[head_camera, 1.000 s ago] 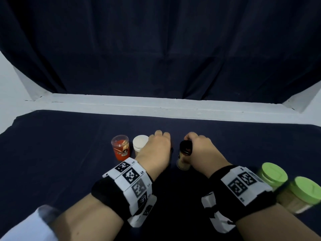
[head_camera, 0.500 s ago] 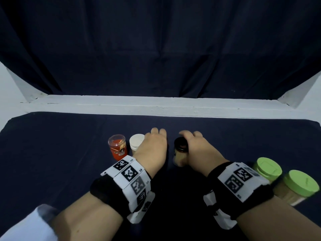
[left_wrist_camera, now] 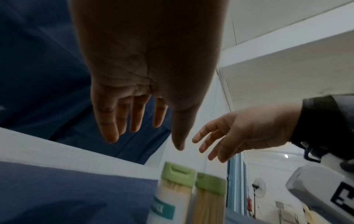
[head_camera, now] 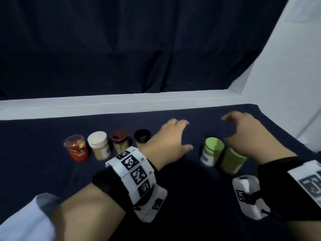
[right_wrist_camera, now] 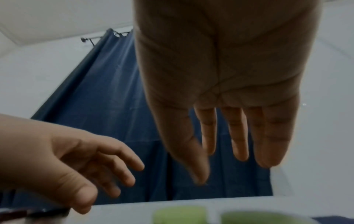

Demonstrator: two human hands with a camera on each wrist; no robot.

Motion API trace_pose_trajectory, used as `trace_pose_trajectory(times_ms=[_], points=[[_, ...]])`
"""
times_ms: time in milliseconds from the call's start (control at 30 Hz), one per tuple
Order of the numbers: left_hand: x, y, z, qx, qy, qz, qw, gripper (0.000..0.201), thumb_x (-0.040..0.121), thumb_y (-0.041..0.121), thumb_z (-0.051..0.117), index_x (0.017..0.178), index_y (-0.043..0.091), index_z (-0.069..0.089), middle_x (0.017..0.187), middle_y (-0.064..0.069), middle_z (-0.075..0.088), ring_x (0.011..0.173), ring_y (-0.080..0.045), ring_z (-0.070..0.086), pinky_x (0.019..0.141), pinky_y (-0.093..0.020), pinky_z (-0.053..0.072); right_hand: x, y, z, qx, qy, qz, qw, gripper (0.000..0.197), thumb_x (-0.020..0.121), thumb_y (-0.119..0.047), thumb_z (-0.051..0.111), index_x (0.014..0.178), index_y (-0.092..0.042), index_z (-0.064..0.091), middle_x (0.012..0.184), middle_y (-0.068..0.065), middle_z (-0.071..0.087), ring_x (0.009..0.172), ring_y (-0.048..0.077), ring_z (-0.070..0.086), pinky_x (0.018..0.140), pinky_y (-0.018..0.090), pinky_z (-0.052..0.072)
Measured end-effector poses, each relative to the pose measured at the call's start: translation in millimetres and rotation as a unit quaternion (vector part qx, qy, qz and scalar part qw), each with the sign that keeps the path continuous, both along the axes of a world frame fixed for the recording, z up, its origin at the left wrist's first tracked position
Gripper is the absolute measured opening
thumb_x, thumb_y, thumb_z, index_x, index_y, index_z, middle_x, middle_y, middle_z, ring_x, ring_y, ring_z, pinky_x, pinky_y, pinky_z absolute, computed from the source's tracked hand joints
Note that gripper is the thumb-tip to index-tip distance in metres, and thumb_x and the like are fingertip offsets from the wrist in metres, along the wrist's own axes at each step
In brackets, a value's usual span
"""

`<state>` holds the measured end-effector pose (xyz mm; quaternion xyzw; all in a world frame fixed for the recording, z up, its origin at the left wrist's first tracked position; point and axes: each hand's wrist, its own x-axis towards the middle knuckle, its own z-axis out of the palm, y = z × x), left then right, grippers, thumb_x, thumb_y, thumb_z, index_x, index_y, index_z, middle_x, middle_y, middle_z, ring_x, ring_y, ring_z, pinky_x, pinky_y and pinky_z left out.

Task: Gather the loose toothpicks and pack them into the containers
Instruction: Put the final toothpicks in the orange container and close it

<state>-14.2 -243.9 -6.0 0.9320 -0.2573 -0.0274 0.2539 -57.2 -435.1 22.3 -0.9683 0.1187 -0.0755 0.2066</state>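
Both hands now off the black-lidded jar [head_camera: 142,137] gripped half a second ago: left hand [head_camera: 171,142] spread flat and empty above the surface [head_camera: 43,171], right hand [head_camera: 246,134] loosely fanned and empty, hovering over the two green-lidded jars [head_camera: 214,150]. Black-lidded jar parked upright at the end of a row beside the brown-lidded jar [head_camera: 119,139], white-lidded jar [head_camera: 99,145] and red jar [head_camera: 76,147]. Probably one container finished and set aside, reach shifting to the green pair, standing just beside each other. From the left wrist, pale toothpicks [left_wrist_camera: 207,210] packed upright inside both green jars, so likely full already. No loose toothpicks visible anywhere on the dark cloth. Green jars smeared by motion blur; bases cut off in wrist views; black-lidded jar partly hidden behind the left wrist.
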Motion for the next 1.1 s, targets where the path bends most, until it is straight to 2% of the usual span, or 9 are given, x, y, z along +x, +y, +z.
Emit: trace_pose_trajectory(times_ms=[133, 233, 333, 400, 533, 600, 700, 833, 1100], points=[[-4.3, -38.6, -23.3, -0.015, 0.038, -0.057, 0.998, 0.071, 0.084, 0.034, 0.067, 0.144, 0.033, 0.029, 0.136, 0.001, 0.034, 0.128, -0.018, 0.035, 0.106, -0.038, 0.036, -23.2, -36.9, -23.6, -0.007, 0.123, -0.042, 0.992, 0.079, 0.071, -0.02, 0.078, 0.139, -0.032, 0.039, 0.136, 0.013, 0.036, 0.11, 0.031, 0.053, 0.088, 0.033, 0.047], [-10.4, -62.0, -40.0, -0.046, 0.058, -0.075, 0.994, 0.073, 0.083, 0.028, 0.068, 0.144, 0.035, 0.028, 0.136, 0.001, 0.032, 0.126, -0.018, 0.036, 0.104, -0.039, 0.037, -32.1, -48.0, -37.6, 0.015, 0.113, -0.04, 0.993, 0.088, 0.069, -0.028, 0.083, 0.142, -0.039, 0.034, 0.141, 0.014, 0.035, 0.123, 0.029, 0.046, 0.096, 0.031, 0.039], [-15.2, -77.8, -54.0, -0.066, 0.053, -0.062, 0.995, 0.06, 0.084, 0.021, 0.069, 0.136, 0.027, 0.04, 0.14, -0.001, 0.026, 0.124, -0.023, 0.039, 0.102, -0.041, 0.039, -31.3, -52.7, -50.1, 0.036, 0.082, -0.043, 0.995, 0.081, 0.071, -0.025, 0.082, 0.139, -0.037, 0.04, 0.136, 0.012, 0.043, 0.125, 0.027, 0.044, 0.097, 0.029, 0.036], [-13.2, -83.0, -56.0, -0.085, 0.051, -0.042, 0.994, 0.047, 0.083, 0.017, 0.069, 0.123, 0.022, 0.045, 0.137, -0.002, 0.029, 0.119, -0.024, 0.043, 0.098, -0.041, 0.042, -27.3, -53.9, -59.3, 0.053, 0.069, -0.042, 0.995, 0.072, 0.07, -0.021, 0.082, 0.131, -0.033, 0.047, 0.126, 0.009, 0.052, 0.115, 0.025, 0.05, 0.091, 0.029, 0.039], [-5.3, -84.5, -51.7, -0.081, 0.03, -0.039, 0.996, 0.035, 0.081, 0.009, 0.066, 0.107, 0.02, 0.045, 0.113, 0.004, 0.036, 0.102, -0.018, 0.043, 0.086, -0.036, 0.044, -19.0, -50.2, -68.9, 0.097, 0.057, -0.039, 0.993, 0.051, 0.074, -0.017, 0.078, 0.109, -0.026, 0.043, 0.097, 0.003, 0.057, 0.077, 0.012, 0.055, 0.06, 0.023, 0.043], [-1.4, -81.0, -50.1, -0.074, 0.015, -0.033, 0.997, 0.03, 0.083, 0.008, 0.062, 0.103, 0.021, 0.044, 0.107, 0.003, 0.035, 0.096, -0.018, 0.041, 0.078, -0.031, 0.041, -14.3, -46.9, -68.9, 0.099, 0.045, -0.026, 0.994, 0.045, 0.075, -0.019, 0.076, 0.105, -0.022, 0.042, 0.087, -0.002, 0.055, 0.07, 0.006, 0.053, 0.052, 0.018, 0.039], [5.8, -64.8, -46.8, -0.062, 0.007, -0.005, 0.998, 0.029, 0.084, 0.012, 0.063, 0.105, 0.021, 0.044, 0.109, -0.001, 0.037, 0.095, -0.019, 0.042, 0.074, -0.028, 0.037, -2.3, -37.2, -65.0, 0.103, 0.039, 0.003, 0.994, 0.046, 0.073, -0.019, 0.077, 0.105, -0.021, 0.044, 0.088, -0.002, 0.056, 0.073, 0.007, 0.055, 0.055, 0.02, 0.041], [17.0, -31.1, -40.1, -0.037, -0.019, 0.053, 0.998, 0.032, 0.085, 0.017, 0.064, 0.11, 0.017, 0.046, 0.111, -0.006, 0.04, 0.097, -0.023, 0.046, 0.076, -0.027, 0.038, 21.5, -14.9, -60.0, 0.107, 0.038, 0.043, 0.993, 0.047, 0.073, -0.018, 0.077, 0.106, -0.022, 0.044, 0.09, -0.001, 0.056, 0.075, 0.009, 0.055, 0.059, 0.023, 0.042], [25.5, 4.1, -34.2, 0.044, -0.037, 0.138, 0.989, 0.033, 0.088, 0.009, 0.057, 0.118, 0.012, 0.042, 0.115, -0.011, 0.039, 0.101, -0.029, 0.049, 0.081, -0.038, 0.047, 65.6, 32.2, -58.0, 0.12, 0.047, 0.103, 0.986, 0.046, 0.074, -0.018, 0.072, 0.108, -0.022, 0.041, 0.099, 0.003, 0.055, 0.079, 0.011, 0.055, 0.058, 0.022, 0.041]])
